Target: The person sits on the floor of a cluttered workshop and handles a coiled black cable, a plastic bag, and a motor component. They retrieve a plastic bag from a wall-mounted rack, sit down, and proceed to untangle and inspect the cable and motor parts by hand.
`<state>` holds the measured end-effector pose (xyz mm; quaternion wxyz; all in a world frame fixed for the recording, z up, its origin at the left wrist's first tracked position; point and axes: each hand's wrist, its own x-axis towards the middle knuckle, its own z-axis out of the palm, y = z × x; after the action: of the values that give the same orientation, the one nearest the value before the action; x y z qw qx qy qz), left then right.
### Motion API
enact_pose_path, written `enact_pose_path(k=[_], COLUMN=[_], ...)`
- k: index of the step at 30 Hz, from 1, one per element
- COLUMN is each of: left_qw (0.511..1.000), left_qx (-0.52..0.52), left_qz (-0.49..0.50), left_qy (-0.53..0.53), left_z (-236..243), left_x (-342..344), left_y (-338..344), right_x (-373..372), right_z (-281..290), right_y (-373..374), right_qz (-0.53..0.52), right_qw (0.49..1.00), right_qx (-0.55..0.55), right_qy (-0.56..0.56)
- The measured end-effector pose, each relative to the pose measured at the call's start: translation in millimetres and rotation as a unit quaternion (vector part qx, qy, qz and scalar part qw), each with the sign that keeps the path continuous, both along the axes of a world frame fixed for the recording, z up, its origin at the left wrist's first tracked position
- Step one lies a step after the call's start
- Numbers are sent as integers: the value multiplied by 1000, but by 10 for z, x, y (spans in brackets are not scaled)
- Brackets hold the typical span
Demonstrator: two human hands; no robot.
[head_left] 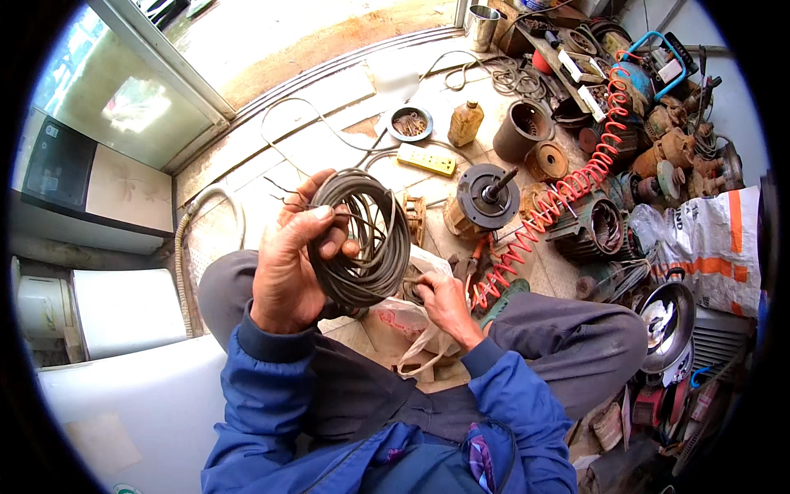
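Observation:
My left hand [292, 259] grips a thick coil of dark cable [370, 239], held up at the centre, with loose ends poking out at the upper left. To the right of the coil, lower down, my right hand [444, 305] has its fingers curled on something small that I cannot make out, partly hidden. Beneath both hands lies a crumpled white plastic bag [393, 321] with its handles hanging loose. Just beyond stands a motor body with an upright shaft [477, 210], and a red coiled air hose [527, 235] runs past on the right.
An oil bottle [465, 123], a yellow power strip [426, 160] and a bowl of small parts [409, 123] sit on the tiles ahead. Motors [584, 230], a woven sack [712, 247] and other parts crowd the right. A white appliance [127, 420] is at the lower left.

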<state>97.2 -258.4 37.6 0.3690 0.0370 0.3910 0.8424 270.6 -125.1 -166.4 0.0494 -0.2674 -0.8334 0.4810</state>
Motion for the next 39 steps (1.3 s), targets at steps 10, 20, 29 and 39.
enact_pose_path(k=[10,20,29,39], left_qw=[998,998,994,995], left_qx=[-7,-23,-71,-76], left_qz=[41,42,34,34], left_qy=[40,44,73,57], left_z=[-75,-140,-138,-175], left_x=[-84,-100,-67,-61], left_y=[-164,-219,-192,-179], right_x=[52,22,83,-29], right_z=[-14,107,-1,564], right_y=[135,105,179,312], right_qz=[-82,-30,87,-61], right_qw=[926,982,995,930], right_qx=[-370,-186,38,-360], right_qy=[4,-24,-18,45])
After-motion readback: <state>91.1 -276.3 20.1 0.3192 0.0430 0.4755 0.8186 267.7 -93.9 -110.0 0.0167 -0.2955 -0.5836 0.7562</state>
